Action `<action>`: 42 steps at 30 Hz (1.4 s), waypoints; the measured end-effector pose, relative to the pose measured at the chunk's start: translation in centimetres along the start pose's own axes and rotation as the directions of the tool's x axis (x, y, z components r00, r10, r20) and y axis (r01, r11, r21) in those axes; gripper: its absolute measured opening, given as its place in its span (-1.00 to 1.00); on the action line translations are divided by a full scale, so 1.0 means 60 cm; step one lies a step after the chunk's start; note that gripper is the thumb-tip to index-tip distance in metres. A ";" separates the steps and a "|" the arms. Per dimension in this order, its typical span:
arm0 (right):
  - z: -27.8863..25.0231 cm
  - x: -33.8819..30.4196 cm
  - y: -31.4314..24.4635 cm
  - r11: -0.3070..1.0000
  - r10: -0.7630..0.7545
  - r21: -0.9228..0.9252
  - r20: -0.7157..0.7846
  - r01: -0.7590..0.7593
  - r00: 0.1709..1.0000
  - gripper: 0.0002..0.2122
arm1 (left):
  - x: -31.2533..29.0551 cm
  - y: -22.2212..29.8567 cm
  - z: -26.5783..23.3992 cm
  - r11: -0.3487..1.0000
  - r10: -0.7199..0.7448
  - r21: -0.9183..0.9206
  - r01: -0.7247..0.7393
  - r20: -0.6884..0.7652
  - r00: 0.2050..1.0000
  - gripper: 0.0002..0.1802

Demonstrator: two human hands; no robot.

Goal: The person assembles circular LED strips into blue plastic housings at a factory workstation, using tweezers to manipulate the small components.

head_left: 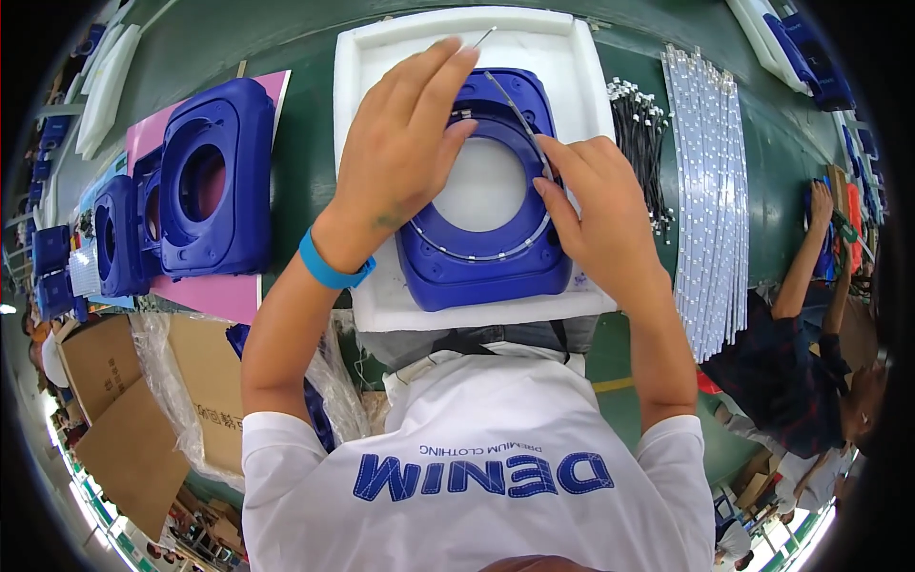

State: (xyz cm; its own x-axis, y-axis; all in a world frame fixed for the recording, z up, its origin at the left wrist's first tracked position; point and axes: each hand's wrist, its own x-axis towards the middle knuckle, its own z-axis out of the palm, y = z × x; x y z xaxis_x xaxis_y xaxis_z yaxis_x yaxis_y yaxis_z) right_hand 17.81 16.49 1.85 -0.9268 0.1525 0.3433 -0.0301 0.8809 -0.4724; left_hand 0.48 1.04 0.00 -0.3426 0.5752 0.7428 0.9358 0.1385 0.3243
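A blue plastic housing with a large round opening lies in a white foam tray in front of me. A thin LED strip follows the ring around the opening, and a loose length slants up at the far right. My right hand pinches this strip between thumb and fingers at the ring's right side. Over the housing's left part is my left hand, its fingers stretched out and thumb apart. A thin tip shows beside its fingertips; whether the fingers touch it is unclear. That hand hides part of the ring.
To the tray's right lie a bundle of black wires with white connectors and many LED strips. More blue housings stand at left on a pink sheet. Cardboard lies lower left. A co-worker is at far right.
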 end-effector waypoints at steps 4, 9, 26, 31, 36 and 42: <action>0.004 -0.002 -0.008 0.993 -0.013 -0.119 -0.031 0.009 0.999 -0.65 | 0.021 -0.028 0.001 0.983 0.181 0.002 -0.184 0.162 0.970 -0.70; 0.018 -0.014 -0.015 0.993 0.049 -0.101 -0.123 -0.062 0.991 -0.69 | 0.034 -0.036 -0.004 0.956 0.281 0.016 -0.291 0.219 0.934 -0.76; 0.021 -0.016 -0.025 0.957 0.019 -0.289 -0.036 -0.029 0.999 -0.74 | 0.012 0.009 0.032 0.917 0.275 0.196 -0.348 0.322 0.906 -0.56; 0.023 -0.015 -0.030 0.970 0.062 -0.233 -0.016 -0.064 0.998 -0.70 | 0.006 0.001 0.033 0.879 0.292 0.279 -0.386 0.323 0.900 -0.58; 0.024 -0.022 -0.029 0.976 0.093 -0.197 -0.033 -0.098 0.995 -0.70 | 0.023 -0.006 0.029 0.898 0.350 0.137 -0.419 0.355 0.867 -0.63; 0.028 -0.021 -0.030 0.980 0.119 -0.155 -0.022 -0.120 0.993 -0.70 | 0.017 -0.007 0.035 0.912 0.323 0.142 -0.386 0.335 0.885 -0.60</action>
State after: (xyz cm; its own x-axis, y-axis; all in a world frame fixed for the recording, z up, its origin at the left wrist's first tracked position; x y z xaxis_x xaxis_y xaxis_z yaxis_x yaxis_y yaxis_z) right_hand 18.38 13.98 0.90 -0.9155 0.2655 0.3024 0.1403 0.9150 -0.3784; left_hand -0.08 3.24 -0.62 0.0268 0.8239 0.5661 0.9971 0.0186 -0.0743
